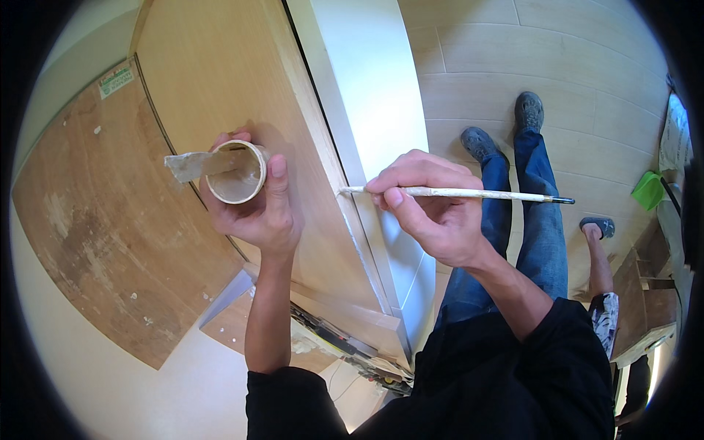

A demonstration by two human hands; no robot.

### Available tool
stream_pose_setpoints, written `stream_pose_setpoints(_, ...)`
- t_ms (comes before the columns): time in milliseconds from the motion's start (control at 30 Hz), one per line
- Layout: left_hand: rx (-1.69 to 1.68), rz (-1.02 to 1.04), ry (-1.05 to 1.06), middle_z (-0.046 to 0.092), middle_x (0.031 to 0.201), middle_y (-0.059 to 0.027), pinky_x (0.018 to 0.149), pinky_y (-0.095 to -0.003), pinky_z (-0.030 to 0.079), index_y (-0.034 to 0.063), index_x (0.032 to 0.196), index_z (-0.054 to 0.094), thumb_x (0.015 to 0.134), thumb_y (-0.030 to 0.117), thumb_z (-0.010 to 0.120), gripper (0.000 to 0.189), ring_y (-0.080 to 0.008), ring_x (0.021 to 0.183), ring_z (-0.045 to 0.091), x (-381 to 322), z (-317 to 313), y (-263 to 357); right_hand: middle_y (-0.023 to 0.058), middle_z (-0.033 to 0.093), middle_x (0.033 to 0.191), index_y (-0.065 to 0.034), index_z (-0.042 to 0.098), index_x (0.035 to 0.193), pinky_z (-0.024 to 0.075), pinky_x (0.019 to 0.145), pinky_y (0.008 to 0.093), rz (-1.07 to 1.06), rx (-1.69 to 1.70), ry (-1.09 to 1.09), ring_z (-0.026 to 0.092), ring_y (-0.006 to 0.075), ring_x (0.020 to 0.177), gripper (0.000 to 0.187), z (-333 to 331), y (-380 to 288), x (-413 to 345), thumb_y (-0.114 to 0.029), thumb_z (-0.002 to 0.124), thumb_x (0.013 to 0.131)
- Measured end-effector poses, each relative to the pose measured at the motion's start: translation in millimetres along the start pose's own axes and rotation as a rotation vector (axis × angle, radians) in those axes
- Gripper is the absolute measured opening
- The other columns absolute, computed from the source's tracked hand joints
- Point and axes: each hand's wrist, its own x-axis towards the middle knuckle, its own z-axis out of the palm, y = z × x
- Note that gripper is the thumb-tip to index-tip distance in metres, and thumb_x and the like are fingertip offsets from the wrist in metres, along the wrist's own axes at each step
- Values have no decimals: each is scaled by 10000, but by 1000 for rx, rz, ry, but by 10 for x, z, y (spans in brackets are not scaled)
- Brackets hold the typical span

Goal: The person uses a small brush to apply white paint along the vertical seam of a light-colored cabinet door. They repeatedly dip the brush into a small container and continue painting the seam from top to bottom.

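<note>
My left hand (pixel 275 223) is wrapped around a small round cup (pixel 234 188), its mouth facing the camera. A flat, whitish-crusted strip (pixel 187 166) lies across the rim, one end inside the cup. Between the thumb and fingers of my right hand (pixel 440 220) is a slim paintbrush (pixel 473 193), its pale handle smeared and its far end dark. Its tip meets the long edge of a light wood panel (pixel 247 82). A white streak (pixel 357 247) runs along that edge below the brush tip. The cup is held over the panel's face, left of the brush.
Beside the panel's edge stands a glossy white surface (pixel 374 82). A stained plywood sheet (pixel 110 220) lies to the left. Several tools (pixel 341 335) lie below the panel. Another person's leg (pixel 599 264), a green dustpan-like object (pixel 648 190) and a wooden box (pixel 649 297) are at right.
</note>
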Motion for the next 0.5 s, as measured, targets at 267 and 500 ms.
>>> stream_pose_setpoints(267,-6,8,1,598,1225,-171,972,-358,489,-32,1278,524,818,7,813,545,-224,1131,587,7,-7,-7,131,700,847,65,735,1011,498,656,268,-12,33,27,631,151,746,154,27,11,-2,51,619,911)
stream_pose_setpoints(500,1,25,-3,599,1224,-173,978,-368,492,-32,1272,532,817,10,816,538,-228,1134,588,16,-7,-17,136,703,852,63,736,992,499,658,270,-29,29,-18,633,156,750,153,-20,16,-18,61,619,893)
